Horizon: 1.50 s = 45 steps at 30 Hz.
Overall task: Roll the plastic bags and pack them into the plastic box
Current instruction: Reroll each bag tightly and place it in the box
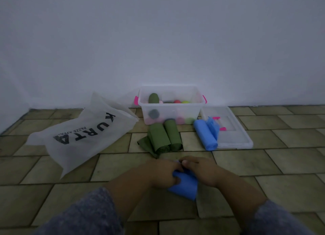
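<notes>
- My left hand (162, 171): fingers curled round the blue plastic bag (184, 187).
- My right hand (202, 169): clasping the same bag from the other side.
- Bag: smooth, thin, partly rolled, lying on the tiled floor (263, 164), short of the clear rectangular plastic box (171, 104).

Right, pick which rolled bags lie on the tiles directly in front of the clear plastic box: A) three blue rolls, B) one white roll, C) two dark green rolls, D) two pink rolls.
C: two dark green rolled plastic bags lie side by side just before the clear plastic box; a blue rolled bag lies right of them, against the clear lid.
</notes>
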Each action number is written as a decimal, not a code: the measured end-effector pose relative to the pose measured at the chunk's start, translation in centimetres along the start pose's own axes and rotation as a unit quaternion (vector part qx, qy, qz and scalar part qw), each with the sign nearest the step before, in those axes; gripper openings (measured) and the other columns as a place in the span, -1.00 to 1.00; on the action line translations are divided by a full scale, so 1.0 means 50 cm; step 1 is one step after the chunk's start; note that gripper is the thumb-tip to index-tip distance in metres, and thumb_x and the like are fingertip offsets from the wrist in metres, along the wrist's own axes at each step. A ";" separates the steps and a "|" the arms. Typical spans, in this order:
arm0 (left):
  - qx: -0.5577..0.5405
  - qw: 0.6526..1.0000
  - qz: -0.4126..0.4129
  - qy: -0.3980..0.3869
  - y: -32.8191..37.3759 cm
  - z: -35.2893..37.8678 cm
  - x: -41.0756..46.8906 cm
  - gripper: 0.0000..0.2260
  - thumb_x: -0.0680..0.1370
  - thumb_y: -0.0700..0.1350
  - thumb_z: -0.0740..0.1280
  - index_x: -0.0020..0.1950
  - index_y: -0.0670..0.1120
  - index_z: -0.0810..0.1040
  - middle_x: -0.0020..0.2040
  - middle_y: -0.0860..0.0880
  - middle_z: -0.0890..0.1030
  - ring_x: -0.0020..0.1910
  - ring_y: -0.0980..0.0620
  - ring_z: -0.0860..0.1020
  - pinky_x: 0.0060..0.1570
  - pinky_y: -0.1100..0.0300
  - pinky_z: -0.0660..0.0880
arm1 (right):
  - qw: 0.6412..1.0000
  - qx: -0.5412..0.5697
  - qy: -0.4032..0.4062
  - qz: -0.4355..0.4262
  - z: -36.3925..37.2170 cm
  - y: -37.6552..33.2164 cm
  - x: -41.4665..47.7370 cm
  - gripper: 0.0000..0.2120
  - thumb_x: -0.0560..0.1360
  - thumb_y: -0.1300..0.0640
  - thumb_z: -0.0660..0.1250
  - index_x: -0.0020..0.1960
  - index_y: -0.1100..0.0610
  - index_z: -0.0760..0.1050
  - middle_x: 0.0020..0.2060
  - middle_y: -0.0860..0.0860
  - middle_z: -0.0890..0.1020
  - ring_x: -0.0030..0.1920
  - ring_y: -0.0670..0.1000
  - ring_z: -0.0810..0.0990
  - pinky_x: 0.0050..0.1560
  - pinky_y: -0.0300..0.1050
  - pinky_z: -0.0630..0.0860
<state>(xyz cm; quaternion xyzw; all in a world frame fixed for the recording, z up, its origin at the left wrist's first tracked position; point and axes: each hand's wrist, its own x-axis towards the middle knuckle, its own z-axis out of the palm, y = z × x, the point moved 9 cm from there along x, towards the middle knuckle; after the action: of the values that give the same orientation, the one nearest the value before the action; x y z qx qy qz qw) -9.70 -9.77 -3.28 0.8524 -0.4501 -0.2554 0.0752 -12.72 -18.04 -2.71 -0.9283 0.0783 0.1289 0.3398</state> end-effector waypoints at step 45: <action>-0.023 0.962 -0.094 0.257 -0.045 0.027 -0.019 -0.81 0.55 0.23 0.07 -0.11 0.15 0.32 -0.17 0.15 0.42 -0.10 0.09 0.42 0.05 0.06 0.17 | 0.998 -0.048 0.002 -0.046 -0.022 0.017 -0.031 -0.77 0.28 0.13 0.48 -0.18 -0.11 0.50 -0.05 -0.15 0.55 -0.02 -0.17 0.52 -0.14 -0.49 0.37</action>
<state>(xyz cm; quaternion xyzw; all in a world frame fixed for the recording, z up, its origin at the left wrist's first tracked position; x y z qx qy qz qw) -9.17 -7.57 -4.88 0.9260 -0.3273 -0.0440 0.1830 -14.21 -19.34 -1.95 -0.9464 0.0294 0.1149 0.3003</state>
